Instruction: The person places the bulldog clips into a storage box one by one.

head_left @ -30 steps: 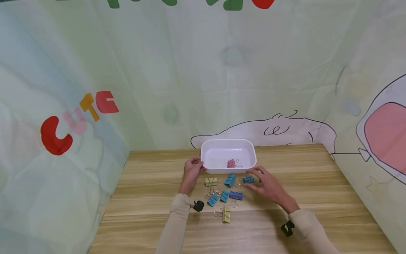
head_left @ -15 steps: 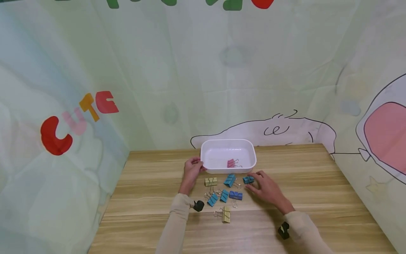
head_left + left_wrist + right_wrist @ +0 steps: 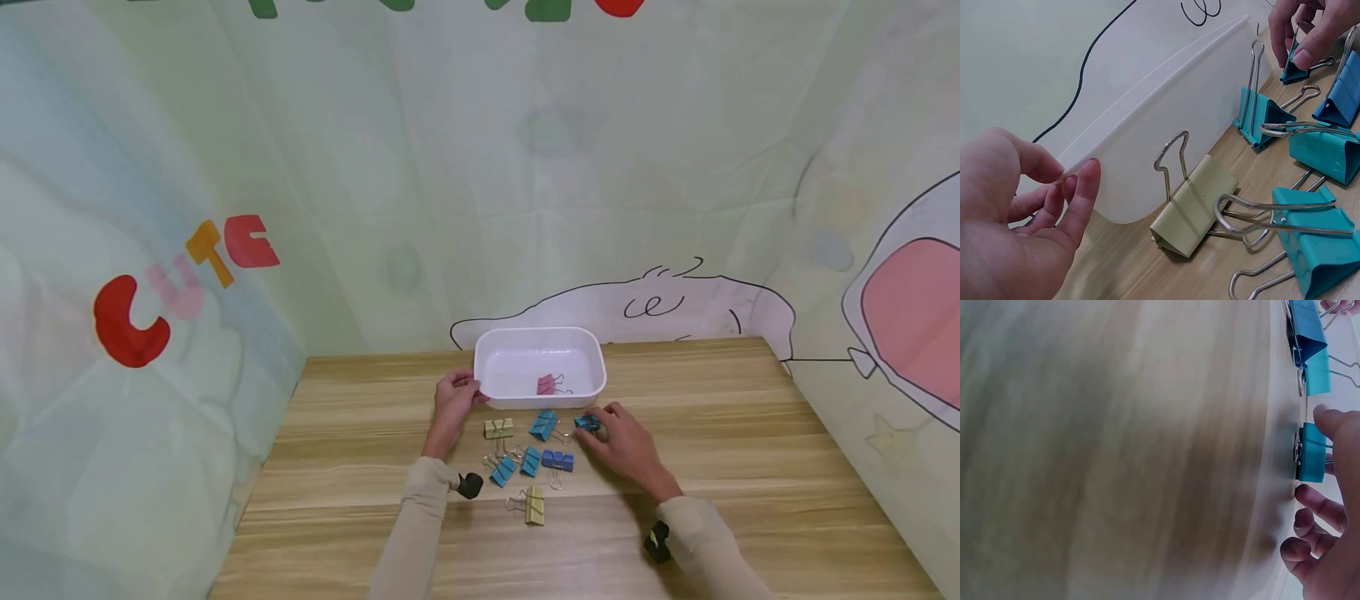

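A white plastic tray (image 3: pixel 491 402) stands at the back of the table with one pink binder clip (image 3: pixel 546 384) inside. My left hand (image 3: pixel 453 410) pinches the tray's left front corner by its rim, thumb above and fingers below in the left wrist view. Just off the tray's right front corner, my right hand (image 3: pixel 626 442) has thumb and fingers about a small teal binder clip (image 3: pixel 586 423), which still sits on the table. The left wrist view shows that thumb against the clip (image 3: pixel 1294 70); part of the clip is hidden by the fingers.
Between the hands lie several binder clips: a yellow clip (image 3: pixel 498 429) near the tray, teal ones such as this clip (image 3: pixel 543 426), a dark blue clip (image 3: pixel 558 461), and another yellow clip (image 3: pixel 535 506) nearest me. A printed cloth (image 3: pixel 390 208) hangs behind the wooden table (image 3: pixel 360 467).
My right hand has moved slightly left, and its thumb and fingers have closed in on the small teal binder clip. The left hand and the tray stay put.
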{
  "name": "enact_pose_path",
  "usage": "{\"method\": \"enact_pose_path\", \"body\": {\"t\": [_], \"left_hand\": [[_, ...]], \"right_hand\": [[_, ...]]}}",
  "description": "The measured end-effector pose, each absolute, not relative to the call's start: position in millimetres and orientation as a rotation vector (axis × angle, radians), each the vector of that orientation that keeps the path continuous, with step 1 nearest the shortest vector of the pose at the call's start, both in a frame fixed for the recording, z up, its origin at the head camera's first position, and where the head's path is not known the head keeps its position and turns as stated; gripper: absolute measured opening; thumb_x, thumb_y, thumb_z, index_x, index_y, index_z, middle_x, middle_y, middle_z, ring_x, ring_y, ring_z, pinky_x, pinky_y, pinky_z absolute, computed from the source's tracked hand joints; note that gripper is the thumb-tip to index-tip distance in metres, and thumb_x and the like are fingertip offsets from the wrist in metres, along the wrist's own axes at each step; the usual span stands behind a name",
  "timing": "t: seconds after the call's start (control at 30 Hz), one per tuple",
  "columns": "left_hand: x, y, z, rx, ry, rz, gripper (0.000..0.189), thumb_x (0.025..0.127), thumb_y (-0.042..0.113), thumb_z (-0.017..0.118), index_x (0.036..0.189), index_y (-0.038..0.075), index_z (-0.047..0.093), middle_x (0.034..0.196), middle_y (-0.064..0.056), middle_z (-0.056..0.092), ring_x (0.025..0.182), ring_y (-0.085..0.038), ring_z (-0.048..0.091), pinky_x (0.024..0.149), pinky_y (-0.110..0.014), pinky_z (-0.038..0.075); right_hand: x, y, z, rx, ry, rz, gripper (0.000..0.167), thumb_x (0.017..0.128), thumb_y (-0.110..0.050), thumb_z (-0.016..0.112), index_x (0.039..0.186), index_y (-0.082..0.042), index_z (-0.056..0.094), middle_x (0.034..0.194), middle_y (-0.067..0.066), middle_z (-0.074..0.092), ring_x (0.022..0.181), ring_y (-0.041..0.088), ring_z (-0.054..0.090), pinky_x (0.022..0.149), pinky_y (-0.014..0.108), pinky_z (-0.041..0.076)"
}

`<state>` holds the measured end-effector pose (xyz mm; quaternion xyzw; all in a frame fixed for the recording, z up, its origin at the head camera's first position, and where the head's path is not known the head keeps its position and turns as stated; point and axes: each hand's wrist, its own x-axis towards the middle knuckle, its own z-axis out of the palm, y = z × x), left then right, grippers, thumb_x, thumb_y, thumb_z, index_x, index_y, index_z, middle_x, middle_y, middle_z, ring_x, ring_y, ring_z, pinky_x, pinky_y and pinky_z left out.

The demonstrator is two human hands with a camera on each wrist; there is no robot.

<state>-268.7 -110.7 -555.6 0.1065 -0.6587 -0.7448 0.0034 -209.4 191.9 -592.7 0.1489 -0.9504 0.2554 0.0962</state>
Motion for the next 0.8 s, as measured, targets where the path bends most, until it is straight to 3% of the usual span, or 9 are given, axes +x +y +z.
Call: {"method": "enact_pose_path", "body": {"t": [0.8], "left_hand": [[-269.9,-112.4,-558.5,0.328,-2.066,-2.345,0.032,0.098,-0.008,0.057,0.127,-0.018,0.054,0.105,-0.017,0.055,0.083,-0.026,0.065,0.077,-0.031,0.066]], "right_hand": [[-210.3,189.8,-594.0,0.409,-2.794,0.694,0.029,0.09,-0.026,0.078,0.114,-0.009,0.073,0.1,0.009,0.064,0.079,0.021,0.055,0.06,0.035,0.054]]}}
